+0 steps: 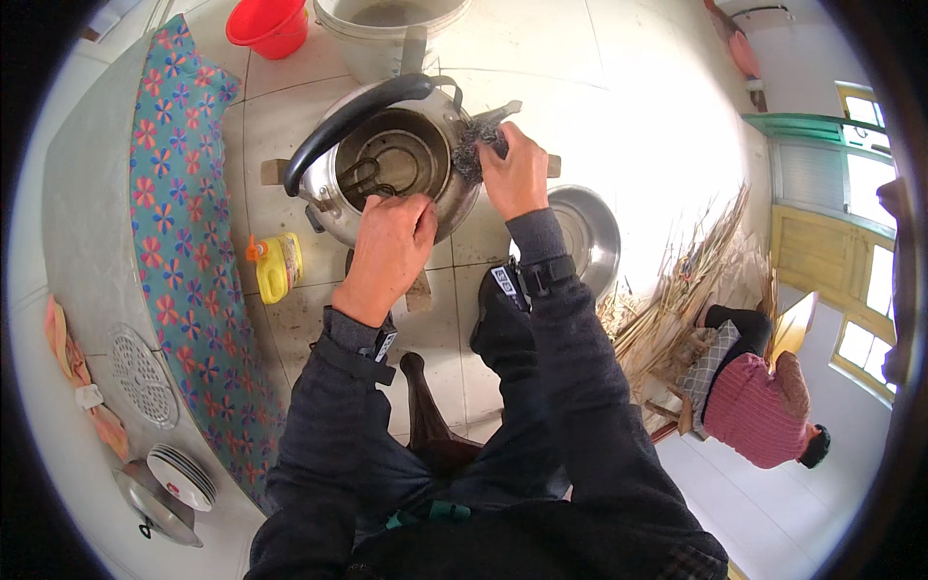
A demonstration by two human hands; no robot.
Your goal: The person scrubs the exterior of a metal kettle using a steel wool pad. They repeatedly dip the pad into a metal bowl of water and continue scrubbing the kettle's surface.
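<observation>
A large metal electric kettle [341, 217] stands before me with its mouth uncovered, a heating coil visible inside. Its black handle [348, 119] arches over the left side of the mouth. My left hand [395, 243] has its fingers curled at the near rim of the kettle. In my right hand [515, 170] is a steel wool scrubber [475, 148], pressed against the kettle's right shoulder below the spout [507, 111]. A yellow bottle [278, 268] with an orange cap is on the floor left of the kettle.
Beyond the kettle stand a white bucket [391, 32] and a red bucket [272, 27]. A metal basin [594, 239] sits by my right foot. A flowered cloth [181, 232] hangs along the counter at left. Dry stalks [681, 297] and a seated person [754, 406] are at right.
</observation>
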